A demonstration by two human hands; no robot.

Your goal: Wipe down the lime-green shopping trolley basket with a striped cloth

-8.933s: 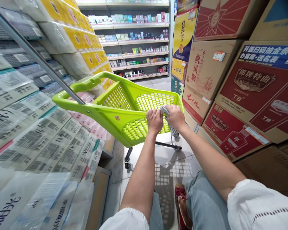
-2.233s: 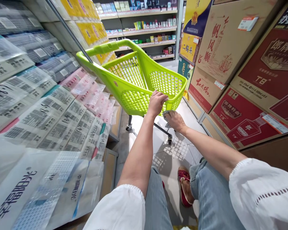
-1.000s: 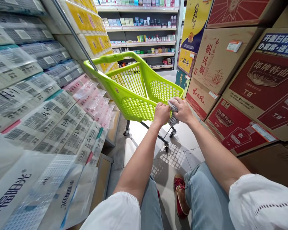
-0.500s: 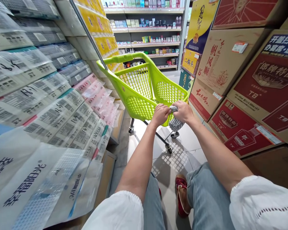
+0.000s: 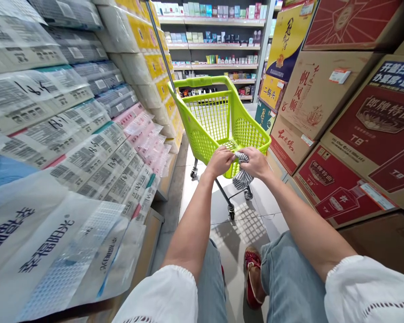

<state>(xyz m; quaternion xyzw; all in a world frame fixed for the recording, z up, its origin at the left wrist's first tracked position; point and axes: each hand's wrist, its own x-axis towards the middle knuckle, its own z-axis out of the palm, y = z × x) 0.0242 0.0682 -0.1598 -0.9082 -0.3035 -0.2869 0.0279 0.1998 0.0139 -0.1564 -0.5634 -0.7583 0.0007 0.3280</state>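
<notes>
A lime-green shopping cart (image 5: 205,130) stands in front of me, with its lattice-walled basket tilted in my view and a long grey pole rising from its far left corner. My left hand (image 5: 221,161) is closed over the cart's near rim, the fingertips hidden behind it. Just beside it, my right hand (image 5: 255,162) is closed on a grey-and-white striped cloth (image 5: 243,178), which hangs down outside the rim. The left thumb comes close to the cloth; whether it touches it I cannot tell. The basket floor that shows is bare green plastic.
Plastic-wrapped packages (image 5: 77,152) are piled on a low ledge at left, with yellow-and-white packs (image 5: 158,72) behind. Cardboard liquor cartons (image 5: 366,121) are stacked at right. Shelves of small boxes and bottles (image 5: 215,46) stand at the back. Tiled floor (image 5: 205,237) lies below.
The cart has turned slightly, its far end swinging right in view. Both hands have stayed at the near rim, shifting slightly with the cart. The striped cloth is still in my right hand.
</notes>
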